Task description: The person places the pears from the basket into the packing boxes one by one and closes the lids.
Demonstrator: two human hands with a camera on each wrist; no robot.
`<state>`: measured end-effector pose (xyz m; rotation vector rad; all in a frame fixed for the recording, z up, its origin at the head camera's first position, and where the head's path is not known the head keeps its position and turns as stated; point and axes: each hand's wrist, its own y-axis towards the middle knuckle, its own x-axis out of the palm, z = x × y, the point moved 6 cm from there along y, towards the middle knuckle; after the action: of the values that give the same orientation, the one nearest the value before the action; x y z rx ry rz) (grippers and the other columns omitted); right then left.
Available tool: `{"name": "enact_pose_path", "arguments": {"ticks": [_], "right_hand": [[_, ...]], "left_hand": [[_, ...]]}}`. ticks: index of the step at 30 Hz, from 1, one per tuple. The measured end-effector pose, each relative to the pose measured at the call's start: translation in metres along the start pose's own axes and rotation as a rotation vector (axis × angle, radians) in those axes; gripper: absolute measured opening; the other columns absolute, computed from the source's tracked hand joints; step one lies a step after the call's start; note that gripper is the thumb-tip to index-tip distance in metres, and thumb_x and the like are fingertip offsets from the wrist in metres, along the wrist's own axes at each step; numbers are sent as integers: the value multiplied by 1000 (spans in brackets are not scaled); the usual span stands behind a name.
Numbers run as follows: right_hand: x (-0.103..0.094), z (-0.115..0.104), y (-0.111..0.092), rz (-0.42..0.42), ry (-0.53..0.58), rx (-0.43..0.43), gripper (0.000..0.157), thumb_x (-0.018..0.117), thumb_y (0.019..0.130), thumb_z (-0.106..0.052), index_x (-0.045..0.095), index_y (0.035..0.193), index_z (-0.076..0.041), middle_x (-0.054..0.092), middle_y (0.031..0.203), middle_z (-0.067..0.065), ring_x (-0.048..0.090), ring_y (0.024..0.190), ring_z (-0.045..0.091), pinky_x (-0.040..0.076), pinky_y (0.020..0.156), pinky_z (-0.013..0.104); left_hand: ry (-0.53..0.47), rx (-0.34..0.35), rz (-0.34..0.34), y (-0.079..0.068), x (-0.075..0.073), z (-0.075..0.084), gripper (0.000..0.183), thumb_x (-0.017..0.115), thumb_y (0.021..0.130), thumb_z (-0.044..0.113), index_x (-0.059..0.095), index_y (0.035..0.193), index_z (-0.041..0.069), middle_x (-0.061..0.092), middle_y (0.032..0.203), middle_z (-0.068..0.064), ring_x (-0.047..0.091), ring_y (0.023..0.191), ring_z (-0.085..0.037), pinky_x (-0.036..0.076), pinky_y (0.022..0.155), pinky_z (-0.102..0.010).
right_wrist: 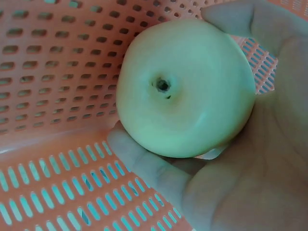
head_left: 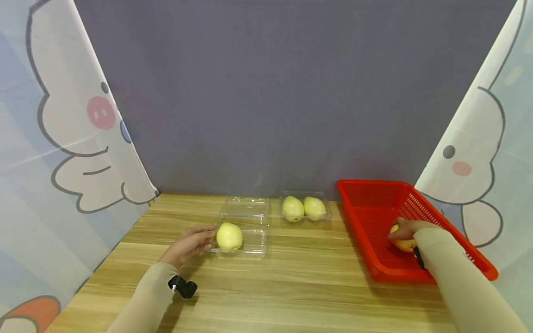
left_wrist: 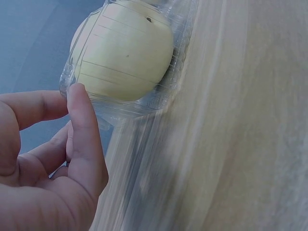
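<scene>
A clear plastic clamshell box (head_left: 254, 238) stands with its lid folded back on the table, a pale yellow pear (head_left: 229, 236) in its left half. My left hand (head_left: 193, 243) pinches the rim at the box's left side between thumb and finger; the left wrist view shows the fingertips (left_wrist: 77, 91) at the rim, beside the pear. Inside the red basket (head_left: 362, 245), my right hand (head_left: 410, 229) grips another pear (right_wrist: 185, 91). Its fingers and thumb wrap round the fruit, whose dark blossom end faces the right wrist camera.
A second clear box (head_left: 326, 213) with two yellow pears (head_left: 293, 209) stands at the back of the wooden table (head_left: 291, 296), left of the basket. A grey panel (head_left: 266, 101) closes off the back, with printed cloth (head_left: 54, 185) at both sides.
</scene>
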<state>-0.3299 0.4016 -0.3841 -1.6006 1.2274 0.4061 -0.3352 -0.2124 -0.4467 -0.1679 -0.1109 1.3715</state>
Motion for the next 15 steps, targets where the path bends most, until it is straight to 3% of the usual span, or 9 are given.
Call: {"name": "enact_pose_path", "arguments": {"ticks": [2,6,9,15], "right_hand": [[1,2,-1,-19,78,16,91,70,87,-36,20,153,2,27,123,38,28,114,53,44,89,56],[0,4,-1,-36,78,-14,84,65,87,-28,22,152,4,30,123,35,30,113,49,47,83,45],[-2,5,0,-38,3,-52,74,62,88,-27,30,145,8,36,117,31,35,109,45,45,79,38],[-4,11,-2,-57,44,-41,65,59,85,-22,35,139,6,38,110,28,40,102,38,46,71,33]], "left_hand": [[-2,-2,7,0,0,0,50,57,102,11,43,145,-11,54,108,-8,55,84,-11,55,72,-19],[7,7,-2,1,0,-1,51,57,103,12,41,146,-11,53,113,-8,55,85,-10,55,72,-19],[2,13,-7,2,0,-1,52,57,103,12,40,146,-12,53,113,-8,55,85,-10,55,72,-19],[-9,12,-5,2,0,-1,52,56,103,11,40,146,-13,54,109,-8,55,85,-10,55,72,-19]]}}
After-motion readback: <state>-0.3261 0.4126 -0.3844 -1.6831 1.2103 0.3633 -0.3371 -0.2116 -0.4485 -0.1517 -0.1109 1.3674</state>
